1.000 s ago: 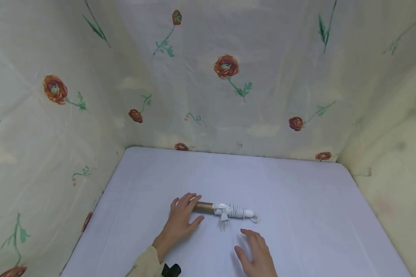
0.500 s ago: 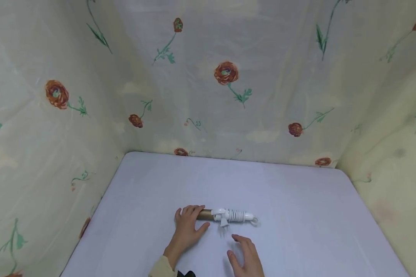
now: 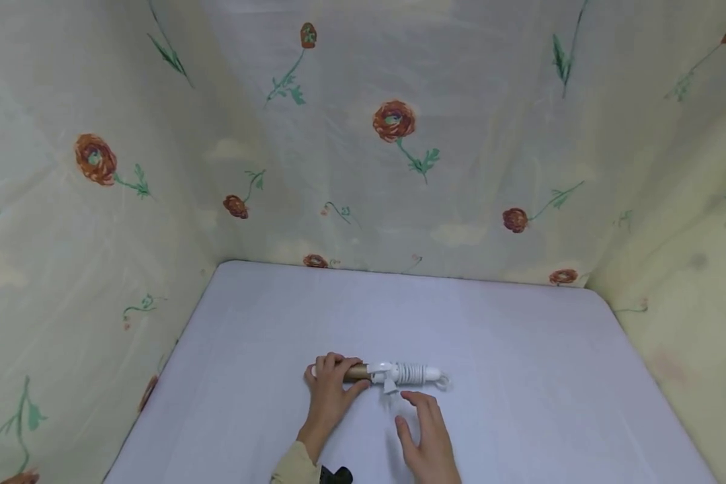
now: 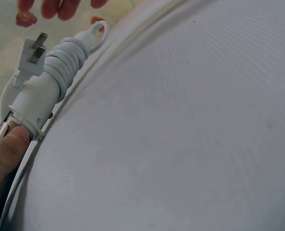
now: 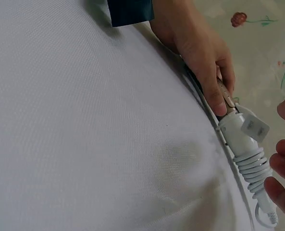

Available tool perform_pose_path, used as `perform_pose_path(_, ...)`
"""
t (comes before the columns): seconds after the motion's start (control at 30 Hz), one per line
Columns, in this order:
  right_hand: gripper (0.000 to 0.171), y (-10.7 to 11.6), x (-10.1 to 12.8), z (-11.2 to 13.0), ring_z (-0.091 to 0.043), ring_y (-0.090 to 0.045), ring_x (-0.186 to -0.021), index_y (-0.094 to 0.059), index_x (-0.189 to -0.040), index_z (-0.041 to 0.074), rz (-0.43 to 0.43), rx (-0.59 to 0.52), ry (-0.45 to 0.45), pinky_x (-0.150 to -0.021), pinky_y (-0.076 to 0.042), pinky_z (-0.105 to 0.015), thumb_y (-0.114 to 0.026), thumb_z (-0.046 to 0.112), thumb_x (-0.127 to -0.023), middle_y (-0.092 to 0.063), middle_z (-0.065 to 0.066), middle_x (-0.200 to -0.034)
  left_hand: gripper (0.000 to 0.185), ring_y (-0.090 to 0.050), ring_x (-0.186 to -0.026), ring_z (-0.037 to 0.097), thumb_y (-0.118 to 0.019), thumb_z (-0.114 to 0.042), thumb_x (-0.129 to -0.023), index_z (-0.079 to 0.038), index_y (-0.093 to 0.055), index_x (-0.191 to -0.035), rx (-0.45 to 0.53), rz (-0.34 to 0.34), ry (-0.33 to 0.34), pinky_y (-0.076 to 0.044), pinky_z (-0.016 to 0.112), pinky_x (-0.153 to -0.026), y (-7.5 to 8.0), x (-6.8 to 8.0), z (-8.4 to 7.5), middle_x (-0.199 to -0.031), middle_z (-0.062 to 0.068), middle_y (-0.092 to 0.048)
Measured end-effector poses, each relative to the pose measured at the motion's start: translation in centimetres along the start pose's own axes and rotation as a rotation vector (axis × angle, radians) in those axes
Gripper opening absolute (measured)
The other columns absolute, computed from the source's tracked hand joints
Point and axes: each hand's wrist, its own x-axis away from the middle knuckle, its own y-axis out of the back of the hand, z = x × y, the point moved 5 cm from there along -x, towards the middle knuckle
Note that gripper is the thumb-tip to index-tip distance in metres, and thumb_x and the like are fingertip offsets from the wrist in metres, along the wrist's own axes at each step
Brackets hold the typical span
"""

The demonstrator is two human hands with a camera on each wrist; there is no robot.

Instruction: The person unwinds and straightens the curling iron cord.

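Observation:
A curling iron (image 3: 382,374) with a white handle and a brownish-gold barrel (image 3: 357,372) lies sideways on the table. Its white cord (image 4: 65,62) is coiled round the handle, and the two-pin plug (image 4: 31,57) sticks out beside it. My left hand (image 3: 331,398) grips the barrel, thumb on the near side and fingers over the far side; the barrel's tip is mostly hidden beneath them. My right hand (image 3: 428,437) hovers just in front of the handle near the plug, fingers spread and holding nothing. In the right wrist view its fingers (image 5: 284,159) appear beside the coiled cord.
A white cloth covers the table (image 3: 490,336). Flower-printed curtains (image 3: 460,134) enclose its back and both sides. A dark strap (image 3: 335,475) shows at the left wrist beside a beige sleeve (image 3: 295,464).
My left thumb has closed in on the barrel and the fingers now curl round it. My right hand has shifted left, nearer the plug. The curling iron stays on the table.

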Motion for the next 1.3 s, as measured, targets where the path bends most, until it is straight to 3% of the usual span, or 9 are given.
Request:
perform_pose_path(0.2, 0.045, 0.9, 0.1, 0.5, -0.011, -0.055, -0.102, -0.059, -0.116, 0.010, -0.059, 0.000, 0.092, -0.082, -0.049, -0.031, -0.074, 0.002, -0.075, -0.055, 0.002, -0.113, 0.038, -0.047, -0.098, 0.016, -0.075, -0.047, -0.069, -0.029, -0.069, -0.102, -0.030, -0.002, 0.001, -0.028, 0.059, -0.091, 1.0, 0.6, 0.2, -0.103, -0.005, -0.063)
perform_pose_path(0.37, 0.050, 1.4, -0.6, 1.1, -0.015, -0.052, -0.112, -0.056, -0.120, 0.012, -0.006, 0.039, 0.153, -0.094, -0.042, -0.031, -0.077, 0.008, -0.076, -0.051, 0.001, -0.118, 0.037, -0.048, -0.100, 0.013, -0.073, -0.050, -0.069, -0.031, -0.069, -0.102, -0.005, 0.009, 0.024, -0.026, 0.058, -0.091, 2.2, 1.2, 0.2, -0.098, -0.011, -0.068)
perform_pose_path(0.5, 0.055, 1.7, -1.2, 1.9, -0.017, -0.050, -0.113, -0.056, -0.123, 0.013, 0.022, 0.079, 0.228, -0.091, -0.041, -0.039, -0.081, 0.016, -0.073, -0.051, -0.002, -0.120, 0.038, -0.047, -0.100, 0.012, -0.072, -0.050, -0.070, -0.032, -0.069, -0.103, 0.011, 0.004, 0.020, -0.024, 0.057, -0.093, 3.1, 1.1, -0.2, -0.095, -0.013, -0.066)
perform_pose_path(0.73, 0.055, 1.4, -2.0, 3.0, -0.020, -0.048, -0.107, -0.058, -0.120, 0.017, 0.067, 0.135, 0.352, -0.091, -0.027, -0.045, -0.082, 0.026, -0.071, -0.053, -0.005, -0.113, 0.037, -0.047, -0.098, 0.013, -0.075, -0.048, -0.069, -0.032, -0.069, -0.101, 0.016, -0.015, -0.001, -0.024, 0.057, -0.092, 4.4, 0.8, -1.6, -0.093, -0.013, -0.065)
perform_pose_path(0.97, 0.049, 1.3, -2.9, 3.0, -0.019, -0.050, -0.097, -0.060, -0.112, 0.019, 0.068, 0.198, 0.416, -0.087, -0.032, -0.044, -0.083, 0.024, -0.069, -0.053, -0.001, -0.102, 0.037, -0.047, -0.097, 0.013, -0.075, -0.048, -0.068, -0.032, -0.069, -0.100, 0.029, -0.019, -0.014, -0.024, 0.057, -0.092, 5.0, 1.0, -2.6, -0.093, -0.013, -0.065)
perform_pose_path(1.3, 0.041, 1.8, -4.3, 3.1, -0.022, -0.052, -0.111, -0.060, -0.115, 0.015, 0.078, 0.170, 0.465, -0.096, -0.036, -0.045, -0.076, 0.022, -0.078, -0.059, -0.001, -0.115, 0.038, -0.047, -0.095, 0.015, -0.077, -0.043, -0.068, -0.027, -0.070, -0.101, 0.023, -0.081, -0.057, -0.025, 0.057, -0.089, 6.0, -0.1, -3.5, -0.094, -0.009, -0.066)
